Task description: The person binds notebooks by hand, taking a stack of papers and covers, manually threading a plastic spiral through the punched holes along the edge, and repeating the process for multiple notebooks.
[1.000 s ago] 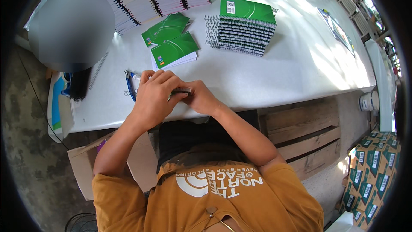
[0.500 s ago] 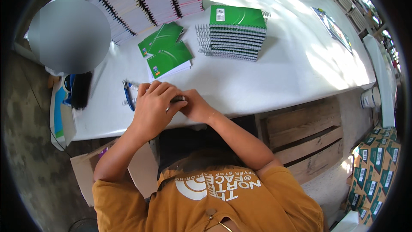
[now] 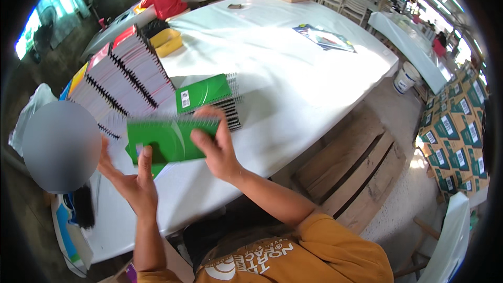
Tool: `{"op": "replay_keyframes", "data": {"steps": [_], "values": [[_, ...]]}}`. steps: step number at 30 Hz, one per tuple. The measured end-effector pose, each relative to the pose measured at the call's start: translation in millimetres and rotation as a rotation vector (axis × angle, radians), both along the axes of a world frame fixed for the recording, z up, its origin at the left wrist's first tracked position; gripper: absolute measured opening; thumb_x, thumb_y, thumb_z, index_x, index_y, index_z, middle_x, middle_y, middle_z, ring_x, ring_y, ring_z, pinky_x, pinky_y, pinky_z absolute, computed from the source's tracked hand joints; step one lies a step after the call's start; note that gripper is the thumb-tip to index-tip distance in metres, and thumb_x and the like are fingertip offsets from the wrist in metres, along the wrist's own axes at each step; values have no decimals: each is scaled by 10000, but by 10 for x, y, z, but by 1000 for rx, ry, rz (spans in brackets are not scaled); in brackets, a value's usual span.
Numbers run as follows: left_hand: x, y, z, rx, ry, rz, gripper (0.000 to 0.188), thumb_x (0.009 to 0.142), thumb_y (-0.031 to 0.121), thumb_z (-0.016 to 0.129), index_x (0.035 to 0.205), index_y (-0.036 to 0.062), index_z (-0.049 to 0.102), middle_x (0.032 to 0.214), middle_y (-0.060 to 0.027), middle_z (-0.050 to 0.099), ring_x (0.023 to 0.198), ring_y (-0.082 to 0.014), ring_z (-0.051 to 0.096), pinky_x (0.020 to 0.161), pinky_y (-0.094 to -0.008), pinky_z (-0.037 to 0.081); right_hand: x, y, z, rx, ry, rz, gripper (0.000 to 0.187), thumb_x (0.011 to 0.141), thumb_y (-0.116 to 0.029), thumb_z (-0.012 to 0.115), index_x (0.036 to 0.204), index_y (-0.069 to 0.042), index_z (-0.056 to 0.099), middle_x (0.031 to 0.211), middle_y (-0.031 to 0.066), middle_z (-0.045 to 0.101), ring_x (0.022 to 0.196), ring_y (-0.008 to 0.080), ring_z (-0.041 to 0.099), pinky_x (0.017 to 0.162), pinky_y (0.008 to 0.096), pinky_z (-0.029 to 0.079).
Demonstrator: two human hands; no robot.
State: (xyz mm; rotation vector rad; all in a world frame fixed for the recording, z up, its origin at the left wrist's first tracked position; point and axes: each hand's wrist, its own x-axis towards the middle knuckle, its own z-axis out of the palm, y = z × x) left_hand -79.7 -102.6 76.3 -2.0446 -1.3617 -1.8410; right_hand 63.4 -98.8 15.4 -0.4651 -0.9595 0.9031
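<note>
Bunched together half a second ago, hands now part, the right hand (image 3: 222,152) gripping the three o'clock end of a green notebook (image 3: 165,137) above the table (image 3: 264,139), the left hand (image 3: 134,186) spread wide at seven, a matching stack (image 3: 204,91) toward one, suggesting close fingerwork has paused.

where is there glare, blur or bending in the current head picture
Head view: sunlight washes out the right part of the table; head view: the notebook and the right hand look smeared, probably by motion; head view: the table's near edge bows and the corners go black; head view: a smooth grey disc hides part of the left side.
</note>
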Motion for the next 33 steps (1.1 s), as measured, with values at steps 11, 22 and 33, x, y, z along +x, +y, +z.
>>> {"op": "replay_keyframes", "data": {"steps": [11,22,33], "values": [[890,899,-507,3,637,-13,205,861,146,557,1051,79,593,989,-81,601,933,-244,547,827,-339,398,602,848,-289,-306,-330,-478,640,867,-141,399,1379,69,78,1386,301,256,1318,368,238,1056,408,222],[785,1309,-946,-95,-399,33,348,879,287,593,687,4,532,644,-28,472,602,-108,421,538,-260,371,516,889,-316,-328,-441,-855,367,934,-301,464,1026,15,626,952,203,642,864,322,636,740,330,489],[475,1308,-883,-306,-351,-56,413,901,422,501,814,24,569,633,-96,567,588,-197,526,582,-320,432,523,850,-322,-213,-430,-943,306,915,-232,523,1060,29,594,987,161,650,856,203,631,775,289,472]]}}
